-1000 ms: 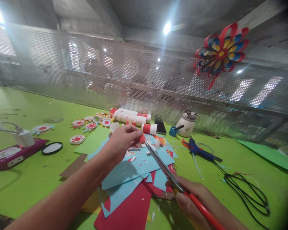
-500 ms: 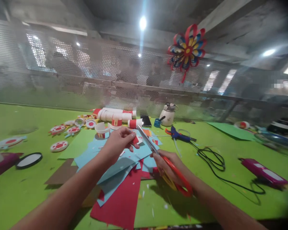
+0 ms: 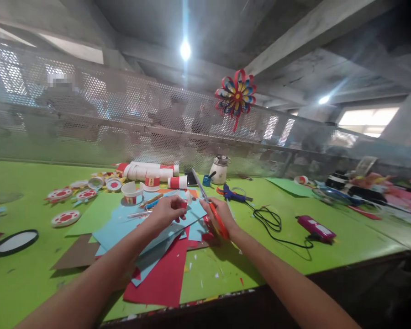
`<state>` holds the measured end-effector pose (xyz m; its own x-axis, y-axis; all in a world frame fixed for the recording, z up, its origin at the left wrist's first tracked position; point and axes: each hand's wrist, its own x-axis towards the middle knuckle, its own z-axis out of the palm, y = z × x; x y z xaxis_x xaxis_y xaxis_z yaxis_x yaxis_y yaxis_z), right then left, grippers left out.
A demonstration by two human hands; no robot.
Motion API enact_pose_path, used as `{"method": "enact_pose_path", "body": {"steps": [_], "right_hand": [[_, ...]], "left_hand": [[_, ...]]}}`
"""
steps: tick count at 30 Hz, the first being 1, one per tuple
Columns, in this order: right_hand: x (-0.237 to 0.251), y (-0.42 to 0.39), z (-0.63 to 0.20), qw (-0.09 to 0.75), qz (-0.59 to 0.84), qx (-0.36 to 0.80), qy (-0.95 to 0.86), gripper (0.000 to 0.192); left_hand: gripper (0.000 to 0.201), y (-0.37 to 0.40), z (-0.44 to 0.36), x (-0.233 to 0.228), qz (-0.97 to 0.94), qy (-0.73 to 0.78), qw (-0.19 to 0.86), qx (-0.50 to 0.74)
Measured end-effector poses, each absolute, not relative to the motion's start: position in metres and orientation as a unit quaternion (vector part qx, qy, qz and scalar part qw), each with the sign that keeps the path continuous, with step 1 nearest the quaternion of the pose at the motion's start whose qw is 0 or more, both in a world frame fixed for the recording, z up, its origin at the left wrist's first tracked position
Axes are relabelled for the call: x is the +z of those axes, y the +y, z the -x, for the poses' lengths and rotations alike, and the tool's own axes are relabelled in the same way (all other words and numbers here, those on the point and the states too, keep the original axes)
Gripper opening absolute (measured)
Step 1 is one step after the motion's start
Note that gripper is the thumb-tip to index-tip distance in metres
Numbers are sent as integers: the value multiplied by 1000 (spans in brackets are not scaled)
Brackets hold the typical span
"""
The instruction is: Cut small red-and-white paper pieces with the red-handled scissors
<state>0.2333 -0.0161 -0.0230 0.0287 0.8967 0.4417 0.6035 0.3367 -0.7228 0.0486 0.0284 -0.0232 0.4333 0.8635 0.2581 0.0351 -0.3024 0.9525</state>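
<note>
Over the blue paper sheets (image 3: 157,228), the left hand (image 3: 166,212) pinches a small red paper scrap (image 3: 184,205) between closed fingertips, while just beside it the right hand (image 3: 219,214) grips red-handled metal scissors (image 3: 210,206), blades pointing up.

scissors (image 3: 215,214): red-orange handles | table (image 3: 30,274): bright green | paper sheets (image 3: 157,278): red, light blue | pinwheel (image 3: 236,96): red, blue, yellow

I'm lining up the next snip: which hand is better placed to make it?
Probably the right hand: it grips the red-handled scissors, blades angled up beside the small red paper piece pinched in the left hand.
</note>
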Motion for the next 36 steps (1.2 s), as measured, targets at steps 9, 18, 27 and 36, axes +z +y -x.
{"method": "enact_pose_path", "body": {"steps": [9,18,27,36], "right_hand": [[-54,-11,-259,542,575,137,-597,24],[-55,-13,-254,534,546,109,-636,22],[-57,-12,-255,517,535,57,-666,20],[-65,-4,-254,505,536,37,-675,18]], "left_hand": [[18,20,-53,-25,-693,305,513,405],[21,24,-60,-40,-678,319,519,410],[14,22,-63,-40,-685,319,511,409],[31,29,-67,-49,-645,327,554,412]]}}
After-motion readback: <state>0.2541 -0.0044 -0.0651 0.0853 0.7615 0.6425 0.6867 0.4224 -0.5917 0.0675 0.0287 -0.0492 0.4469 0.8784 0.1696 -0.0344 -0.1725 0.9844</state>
